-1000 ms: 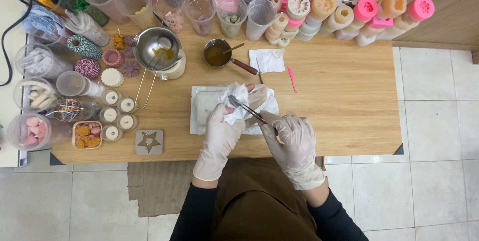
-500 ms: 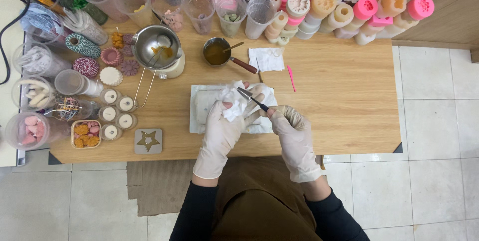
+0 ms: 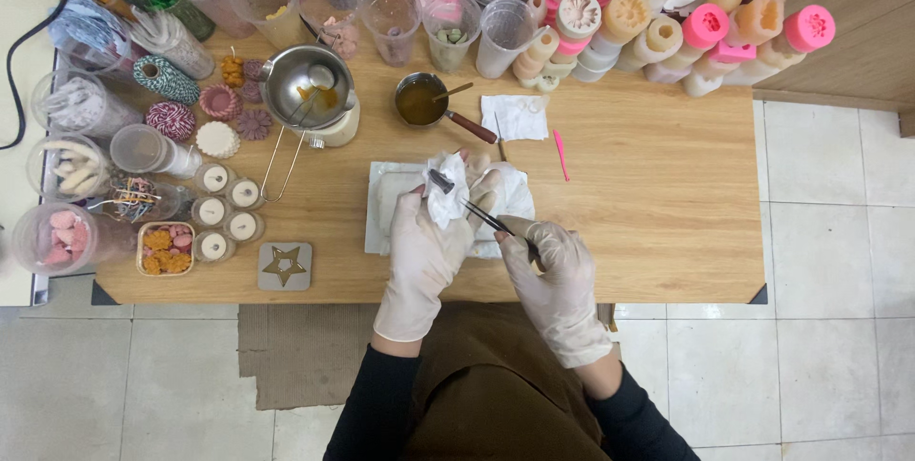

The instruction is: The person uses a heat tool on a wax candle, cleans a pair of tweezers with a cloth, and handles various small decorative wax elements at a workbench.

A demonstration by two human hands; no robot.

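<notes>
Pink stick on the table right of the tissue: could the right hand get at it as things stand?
Probably yes. The pink stick lies alone on bare wood, nothing between it and the right hand. But that hand holds the tweezers, so it is not free.

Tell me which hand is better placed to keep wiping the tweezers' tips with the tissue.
Left. The left hand already pinches the white tissue around the tips of the tweezers, whereas the right hand grips their rear end, so it probably just steadies them.
</notes>
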